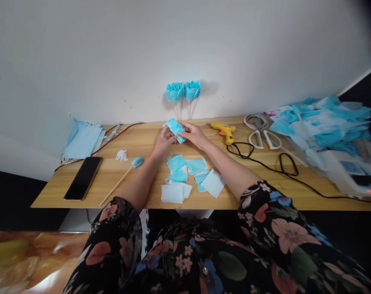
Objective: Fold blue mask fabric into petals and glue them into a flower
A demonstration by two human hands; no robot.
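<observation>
Between my two hands is a crinkled blue fabric piece [175,128], held above the far part of the table. My left hand [164,140] pinches its lower left side, and my right hand [194,134] grips its right side with thumb on top. Just beneath my wrists lie several cut blue and white fabric squares [200,166]. A blue bud on a thin stick [137,161] rests left of my left forearm. Beyond my hands, two blue fabric flowers [175,92] on sticks lean against the wall.
To the right lie a yellow glue gun [224,130], white-handled scissors [265,139] and a black cord [265,164]. A heap of blue and white scraps [329,118] sits behind a white device [347,171]. Face masks [83,139], a phone [83,178] and white scraps [121,155] are on the left.
</observation>
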